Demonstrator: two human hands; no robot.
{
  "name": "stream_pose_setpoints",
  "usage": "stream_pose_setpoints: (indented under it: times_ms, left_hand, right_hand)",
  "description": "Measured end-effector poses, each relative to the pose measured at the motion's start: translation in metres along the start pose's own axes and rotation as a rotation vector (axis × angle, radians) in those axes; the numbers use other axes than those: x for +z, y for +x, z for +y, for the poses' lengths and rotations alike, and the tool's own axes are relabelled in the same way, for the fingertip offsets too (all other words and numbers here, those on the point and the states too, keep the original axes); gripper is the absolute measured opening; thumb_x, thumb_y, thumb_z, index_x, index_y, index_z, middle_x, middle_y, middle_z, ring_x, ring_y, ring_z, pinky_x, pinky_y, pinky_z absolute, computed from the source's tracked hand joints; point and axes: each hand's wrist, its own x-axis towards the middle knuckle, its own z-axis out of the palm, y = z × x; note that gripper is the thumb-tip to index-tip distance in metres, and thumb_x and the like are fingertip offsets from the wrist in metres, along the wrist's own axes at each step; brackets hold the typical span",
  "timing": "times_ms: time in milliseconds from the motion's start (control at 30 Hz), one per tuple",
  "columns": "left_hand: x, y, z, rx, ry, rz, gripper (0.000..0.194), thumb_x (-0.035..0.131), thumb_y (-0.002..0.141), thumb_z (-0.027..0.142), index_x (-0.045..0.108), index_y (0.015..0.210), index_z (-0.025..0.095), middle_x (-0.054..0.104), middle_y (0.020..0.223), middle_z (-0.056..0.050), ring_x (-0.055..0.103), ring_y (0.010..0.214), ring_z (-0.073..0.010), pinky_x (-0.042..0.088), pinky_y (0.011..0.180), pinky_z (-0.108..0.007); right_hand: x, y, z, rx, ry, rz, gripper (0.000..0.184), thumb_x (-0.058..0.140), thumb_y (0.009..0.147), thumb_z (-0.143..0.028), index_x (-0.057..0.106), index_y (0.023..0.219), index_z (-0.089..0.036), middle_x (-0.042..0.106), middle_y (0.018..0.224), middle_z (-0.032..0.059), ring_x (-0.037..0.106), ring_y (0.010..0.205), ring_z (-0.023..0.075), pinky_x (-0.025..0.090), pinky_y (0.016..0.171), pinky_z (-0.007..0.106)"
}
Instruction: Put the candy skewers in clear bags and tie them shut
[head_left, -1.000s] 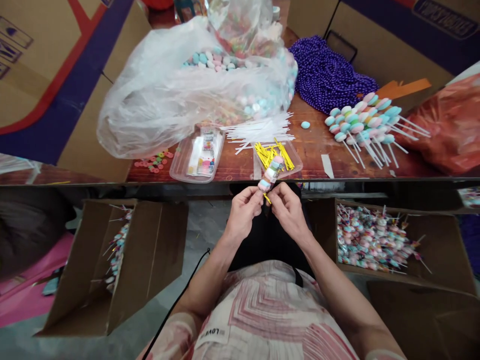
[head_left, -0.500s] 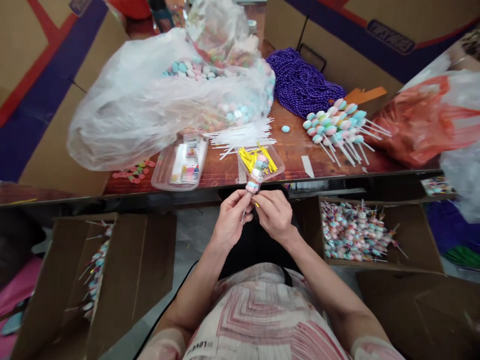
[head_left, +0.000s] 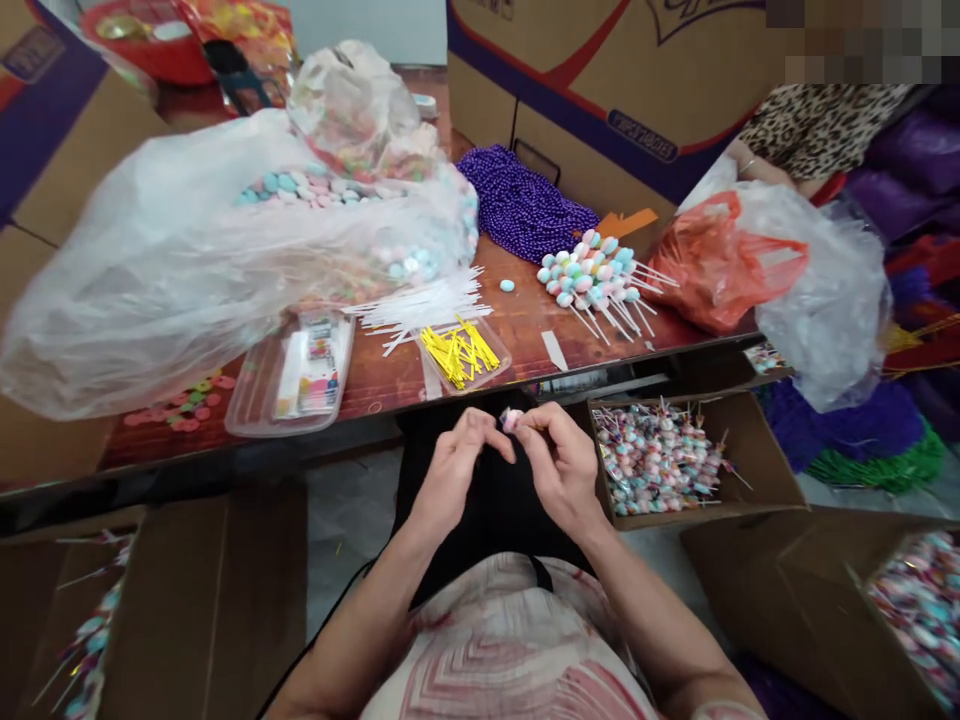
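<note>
Two hands, the left hand [head_left: 448,470] and the right hand [head_left: 559,462], come together over the lap, just below the near edge of the counter [head_left: 529,335]. Thumb and fingers of the right hand pinch a pink candy piece [head_left: 513,420], and the left hand's curled fingers lie right beside it; whether they grip it too, I cannot tell, and the rest of the piece is hidden. Just beyond, on the counter, yellow ties [head_left: 459,352] lie in a small clear tray [head_left: 504,362], with loose white sticks [head_left: 431,300] behind them. Left of these stands a clear container [head_left: 241,405] holding printed slips [head_left: 313,365]. One blue candy [head_left: 507,286] sits alone, between the sticks and a pile of candy skewers [head_left: 589,268]. Purple bead strings [head_left: 525,205] are heaped behind that pile, while a red bag [head_left: 697,260] rests to its right. Below, near the right hand, a cardboard box [head_left: 765,455] holds wrapped skewers [head_left: 660,455].
</note>
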Motion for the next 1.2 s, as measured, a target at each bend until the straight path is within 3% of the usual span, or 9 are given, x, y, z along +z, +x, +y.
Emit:
stream_pose_setpoints:
  times_ms: [167, 267, 400, 533, 633, 733, 867, 1000, 1200]
  left_hand:
    - [0.024, 0.001, -0.009, -0.11, 0.016, -0.072, 0.035, 0.069, 0.085, 0.048, 0.075, 0.072, 0.016, 0.068, 0.087, -0.005, 0.059, 0.083, -0.0155, 0.046, 0.082, -0.027]
    - [0.038, 0.004, -0.016, -0.06, 0.034, -0.043, 0.021, 0.073, 0.083, 0.037, 0.079, 0.087, 0.018, 0.07, 0.094, -0.006, 0.062, 0.084, -0.0159, 0.048, 0.077, -0.027]
    - [0.056, 0.015, -0.03, 0.069, 0.196, -0.067, 0.012, 0.075, 0.079, 0.028, 0.074, 0.073, 0.018, 0.065, 0.081, -0.004, 0.06, 0.076, -0.0148, 0.048, 0.07, -0.026]
    - [0.063, 0.028, -0.034, 0.127, 0.323, -0.272, 0.009, 0.073, 0.081, 0.027, 0.076, 0.084, 0.018, 0.069, 0.089, -0.007, 0.061, 0.075, -0.0147, 0.048, 0.073, -0.027]
    - [0.058, 0.04, -0.026, 0.157, 0.343, -0.233, 0.012, 0.07, 0.084, 0.027, 0.077, 0.09, 0.019, 0.071, 0.092, -0.007, 0.06, 0.072, -0.014, 0.047, 0.07, -0.027]
    - [0.045, 0.056, -0.014, 0.19, 0.362, -0.135, 0.013, 0.065, 0.087, 0.025, 0.076, 0.086, 0.02, 0.071, 0.086, -0.007, 0.062, 0.075, -0.0154, 0.046, 0.069, -0.026]
    - [0.029, 0.081, 0.001, 0.224, 0.339, -0.017, 0.011, 0.067, 0.085, 0.025, 0.077, 0.084, 0.02, 0.07, 0.081, -0.005, 0.06, 0.071, -0.0145, 0.046, 0.068, -0.025]
    - [0.021, 0.096, 0.008, 0.236, 0.335, 0.043, 0.009, 0.07, 0.083, 0.026, 0.077, 0.082, 0.02, 0.069, 0.077, -0.003, 0.059, 0.071, -0.0141, 0.046, 0.068, -0.024]
    - [0.002, 0.085, 0.014, 0.235, 0.374, 0.111, 0.01, 0.068, 0.085, 0.026, 0.075, 0.085, 0.02, 0.072, 0.084, -0.004, 0.063, 0.074, -0.015, 0.05, 0.071, -0.025]
  right_hand:
    - [-0.017, -0.017, 0.006, 0.097, 0.026, 0.054, 0.016, 0.055, 0.095, -0.024, 0.068, 0.087, -0.024, 0.068, 0.082, 0.0028, 0.062, 0.074, 0.0178, 0.05, 0.069, 0.032]
    - [-0.027, -0.033, 0.012, 0.286, 0.099, 0.017, 0.02, 0.055, 0.096, -0.032, 0.071, 0.088, -0.024, 0.066, 0.075, 0.0008, 0.057, 0.065, 0.0156, 0.046, 0.059, 0.029]
    - [-0.035, -0.054, 0.027, 0.471, 0.195, 0.055, 0.025, 0.064, 0.09, -0.038, 0.069, 0.073, -0.021, 0.058, 0.063, -0.0003, 0.049, 0.057, 0.0133, 0.04, 0.053, 0.027]
    - [-0.049, -0.064, 0.068, 0.631, 0.408, 0.388, 0.024, 0.074, 0.08, -0.044, 0.07, 0.076, -0.021, 0.056, 0.062, -0.0008, 0.045, 0.054, 0.0114, 0.038, 0.05, 0.025]
    - [-0.077, -0.065, 0.11, 0.703, 0.377, 0.574, 0.034, 0.079, 0.066, -0.052, 0.07, 0.077, -0.021, 0.061, 0.067, 0.0012, 0.048, 0.055, 0.0137, 0.04, 0.05, 0.028]
    - [-0.112, -0.058, 0.138, 0.809, 0.011, 0.496, 0.041, 0.071, 0.07, -0.06, 0.069, 0.072, -0.019, 0.059, 0.057, 0.0026, 0.05, 0.052, 0.0185, 0.04, 0.048, 0.032]
    - [-0.146, -0.003, 0.131, 0.489, -0.518, 0.403, 0.041, 0.052, 0.09, -0.054, 0.072, 0.092, -0.019, 0.071, 0.082, 0.0098, 0.062, 0.072, 0.0249, 0.049, 0.071, 0.04]
    - [-0.157, 0.109, 0.114, 0.1, -0.937, 0.306, 0.043, 0.045, 0.096, -0.05, 0.067, 0.116, -0.018, 0.068, 0.12, 0.018, 0.06, 0.11, 0.0319, 0.042, 0.097, 0.048]
    - [-0.154, 0.25, 0.14, 0.311, -1.184, -0.1, 0.075, 0.034, 0.095, -0.069, 0.069, 0.105, -0.004, 0.069, 0.109, 0.0316, 0.063, 0.108, 0.0395, 0.043, 0.092, 0.049]
